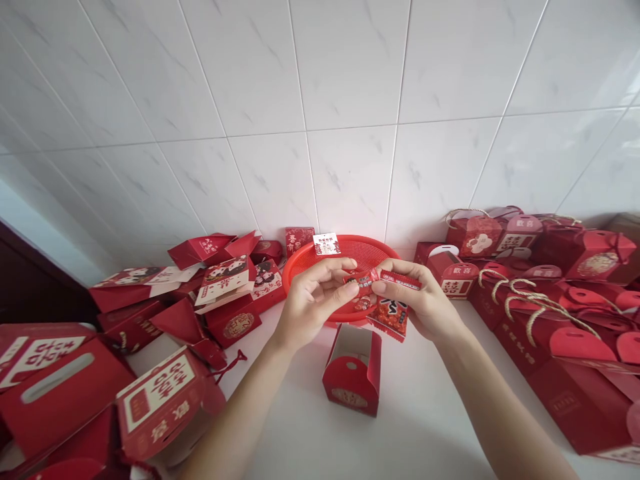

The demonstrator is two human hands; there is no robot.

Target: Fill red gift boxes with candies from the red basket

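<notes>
While closed red cardboard boxes with rope handles (565, 397) stand at right, one small red cardboard box (350, 387) sits open on the white tabletop (405, 413), the left hand (316, 295) gripping a red-wrapped candy (364, 287), the right hand (425, 300) shiny red packets (393, 320).

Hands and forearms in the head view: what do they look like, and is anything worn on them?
The left hand and right hand are bare and slender, without gloves. The left forearm and right forearm are slim, with no sleeves in view. No watch, bracelet or ring shows.
</notes>
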